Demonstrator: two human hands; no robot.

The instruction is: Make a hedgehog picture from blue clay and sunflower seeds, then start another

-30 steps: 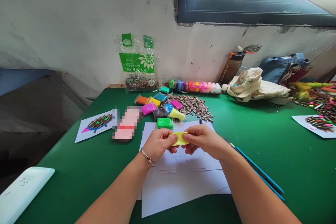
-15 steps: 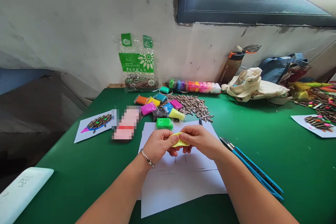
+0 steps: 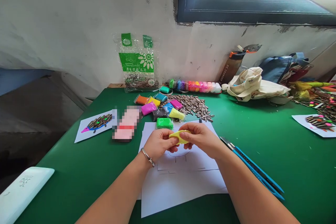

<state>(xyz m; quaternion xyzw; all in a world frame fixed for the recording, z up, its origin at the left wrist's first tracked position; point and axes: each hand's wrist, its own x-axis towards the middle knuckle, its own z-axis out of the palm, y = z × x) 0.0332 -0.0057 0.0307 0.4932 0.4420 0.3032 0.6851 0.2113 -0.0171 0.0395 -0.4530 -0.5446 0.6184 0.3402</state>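
Observation:
Between my two hands is a flattened piece of yellow modelling clay (image 3: 179,136). My left hand (image 3: 160,144) pinches its left side, thumb on top. My right hand (image 3: 198,138) grips the right side with thumb and fingers. Both hands are above white paper (image 3: 181,189) that bears a partly hidden pencil outline with short lines under it. Just beyond the hands lie small packets of coloured clay, among them a green packet (image 3: 164,123) and a pale yellow packet (image 3: 176,114). Behind these spreads a pile of sunflower seeds (image 3: 195,106).
Right of the paper lie a utility knife (image 3: 228,142) and blue-handled scissors (image 3: 258,171). Hedgehog pictures made with seeds sit left (image 3: 98,124) and right (image 3: 319,124). A seed bag (image 3: 140,66), a bottle (image 3: 232,67) and a cloth bag (image 3: 254,85) stand along the wall.
The yellow clay has been turned and spread a little between my fingers, showing more of its flat face. My right hand's fingers have shifted slightly; more of the drawn outline is visible.

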